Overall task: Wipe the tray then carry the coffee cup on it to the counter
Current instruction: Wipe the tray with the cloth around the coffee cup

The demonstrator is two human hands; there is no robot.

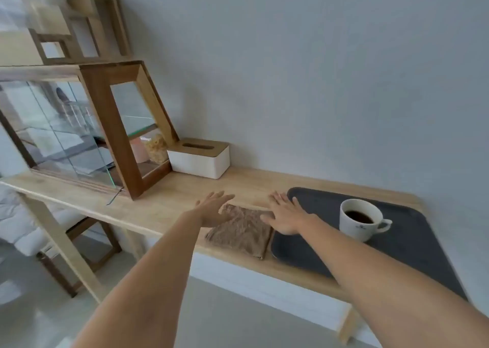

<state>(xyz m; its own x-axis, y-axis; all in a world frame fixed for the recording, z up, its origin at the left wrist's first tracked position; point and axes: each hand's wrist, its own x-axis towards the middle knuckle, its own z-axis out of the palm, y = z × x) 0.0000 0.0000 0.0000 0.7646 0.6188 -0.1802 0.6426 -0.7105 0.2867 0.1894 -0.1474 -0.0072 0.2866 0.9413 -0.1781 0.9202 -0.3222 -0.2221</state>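
Head view of a wooden shelf (164, 189) against a pale wall, with both bare forearms reaching in from the lower edge. Left hand (213, 210) is spread, fingers released and grasping nothing, over the far left corner of the cloth (242, 231); whether it touches the cloth cannot be told. Right hand (284, 215) is likewise flat and empty, fingers extended, over the near left edge of the tray (412, 244), with its thumb toward the cloth. Folded brown cloth lies on the shelf just beside the tray, at 9 o'clock from it. Dark tray sits flat on the shelf at the right, its right end crossed by the right forearm. White cup (360, 220), filled with dark coffee, stands upright on the tray, handle pointing to 3 o'clock, at 3 o'clock from the right hand and apart from it. At 11 o'clock from the cloth stands a white tissue box (198, 160) with a slotted wooden lid, touching the wall. Beside it, at 9 o'clock, is a wood-framed glass case (105, 133) holding a jar and packet, blurred. Wooden frames (79, 22) sit above the case.
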